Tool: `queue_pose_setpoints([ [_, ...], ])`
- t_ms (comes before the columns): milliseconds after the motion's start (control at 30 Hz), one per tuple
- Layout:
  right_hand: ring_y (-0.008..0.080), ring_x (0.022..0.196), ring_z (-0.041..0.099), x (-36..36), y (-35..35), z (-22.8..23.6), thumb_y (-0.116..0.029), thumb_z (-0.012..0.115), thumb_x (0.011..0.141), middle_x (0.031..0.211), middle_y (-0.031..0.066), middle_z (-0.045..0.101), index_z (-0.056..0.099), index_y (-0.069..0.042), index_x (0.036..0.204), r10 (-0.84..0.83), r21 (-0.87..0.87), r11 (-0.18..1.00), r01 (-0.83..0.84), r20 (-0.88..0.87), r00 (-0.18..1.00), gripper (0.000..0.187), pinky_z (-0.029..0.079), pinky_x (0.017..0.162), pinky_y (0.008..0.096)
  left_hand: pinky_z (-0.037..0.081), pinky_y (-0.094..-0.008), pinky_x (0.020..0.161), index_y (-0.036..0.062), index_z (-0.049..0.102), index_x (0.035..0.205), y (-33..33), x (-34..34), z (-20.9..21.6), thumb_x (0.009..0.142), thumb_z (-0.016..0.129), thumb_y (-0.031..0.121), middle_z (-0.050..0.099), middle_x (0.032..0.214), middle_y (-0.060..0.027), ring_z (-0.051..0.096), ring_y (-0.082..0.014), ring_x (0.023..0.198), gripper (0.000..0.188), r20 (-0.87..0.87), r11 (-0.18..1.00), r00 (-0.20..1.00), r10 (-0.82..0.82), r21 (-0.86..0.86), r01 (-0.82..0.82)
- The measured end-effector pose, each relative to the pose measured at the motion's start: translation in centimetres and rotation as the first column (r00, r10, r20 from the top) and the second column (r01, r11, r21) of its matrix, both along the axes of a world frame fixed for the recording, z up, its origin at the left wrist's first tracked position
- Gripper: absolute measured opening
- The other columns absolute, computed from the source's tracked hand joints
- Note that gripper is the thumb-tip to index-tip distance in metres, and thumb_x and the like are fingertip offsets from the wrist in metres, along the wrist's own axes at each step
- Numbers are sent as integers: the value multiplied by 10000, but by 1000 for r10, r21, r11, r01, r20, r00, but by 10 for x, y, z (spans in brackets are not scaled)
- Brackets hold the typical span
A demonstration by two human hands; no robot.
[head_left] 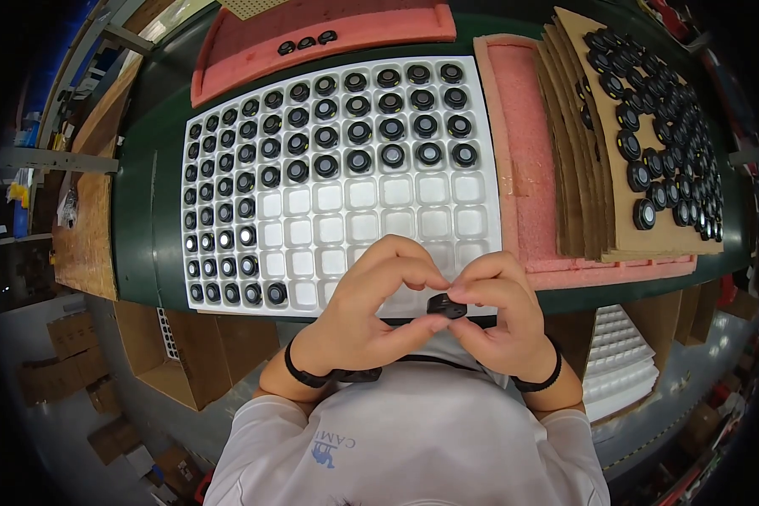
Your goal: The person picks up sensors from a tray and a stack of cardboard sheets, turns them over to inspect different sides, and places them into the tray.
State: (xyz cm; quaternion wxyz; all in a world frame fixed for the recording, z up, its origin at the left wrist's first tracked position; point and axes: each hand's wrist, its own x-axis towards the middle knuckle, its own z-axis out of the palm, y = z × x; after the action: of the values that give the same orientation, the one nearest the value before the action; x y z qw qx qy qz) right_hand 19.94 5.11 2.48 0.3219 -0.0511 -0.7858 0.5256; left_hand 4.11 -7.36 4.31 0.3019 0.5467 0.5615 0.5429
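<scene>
Between the fingertips of both hands I hold a small black round part, its edge turned up toward me. My left hand pinches it from the left, and my right hand grips its other side with thumb and forefinger. Both hands are over the near edge of a white compartment tray. Black round parts with grey centres sit one to a pocket in the tray's far rows and left columns. The pockets at its middle and right, nearer me, show bare white. My hands cover some of the near pockets.
At the right, many similar black parts lie on stacked cardboard sheets, beside a pink foam tray. Another pink foam tray at the back holds three parts. Cardboard boxes and stacked white trays stand below the green table.
</scene>
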Motion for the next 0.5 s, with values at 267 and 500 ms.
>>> queue_pose_setpoints([
  [267,211,897,580,-1,-1,-6,100,701,715,1031,132,573,585,-31,1050,46,-160,986,-46,-4,999,378,487,716,295,442,-285,759,40,650,1022,0,3,-2,746,736,19,584,989,-103,544,-184,880,290,-23,998,1000,3,65,-2],
  [500,226,914,596,7,-1,-3,109,685,716,1050,148,575,596,-14,1029,6,-106,994,-14,-67,998,347,506,740,303,461,-295,754,11,645,1061,0,0,2,734,753,12,631,982,-108,588,-197,855,345,1,999,1000,-20,29,20],
])
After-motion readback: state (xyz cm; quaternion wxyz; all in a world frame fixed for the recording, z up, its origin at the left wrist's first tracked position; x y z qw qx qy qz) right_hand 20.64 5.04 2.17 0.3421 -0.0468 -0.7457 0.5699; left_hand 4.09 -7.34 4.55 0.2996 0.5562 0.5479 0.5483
